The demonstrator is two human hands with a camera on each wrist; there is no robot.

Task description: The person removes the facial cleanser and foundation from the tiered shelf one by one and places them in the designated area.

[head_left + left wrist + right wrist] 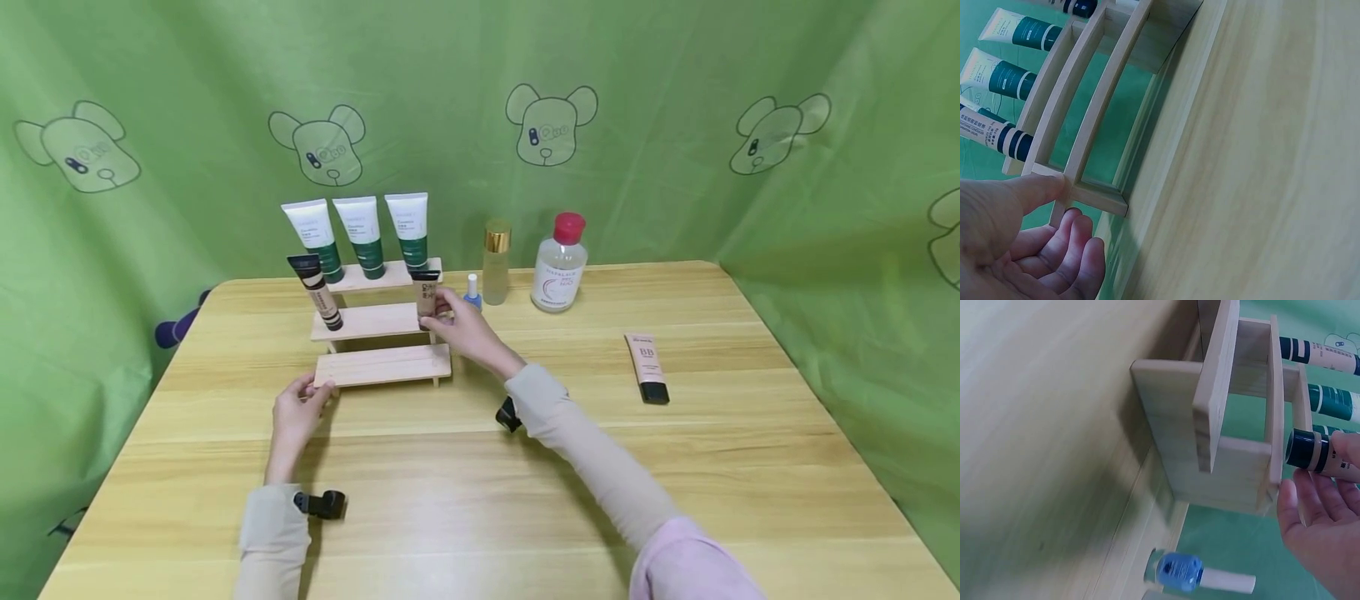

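Observation:
A three-tier wooden display stand (382, 365) sits toward the back left of the table. My left hand (296, 412) grips the left end of its lowest step, thumb (1041, 190) on the wood and the other fingers curled below. My right hand (472, 333) pinches a beige concealer tube (427, 287) with dark ends, upright at the right end of the middle step. Whether its base (1300, 448) touches the wood I cannot tell. A similar concealer tube (321, 293) stands at that step's left end, slightly tilted. Three white-and-green squeeze tubes (363, 237) line the top step.
Right of the stand are a small blue nail polish bottle (1179, 572), partly hidden by my right hand in the head view, a gold-capped bottle (496, 262) and a clear red-capped bottle (559, 267). Farther right lies a pink BB cream tube (645, 362). Green curtain (637, 192) surrounds the table.

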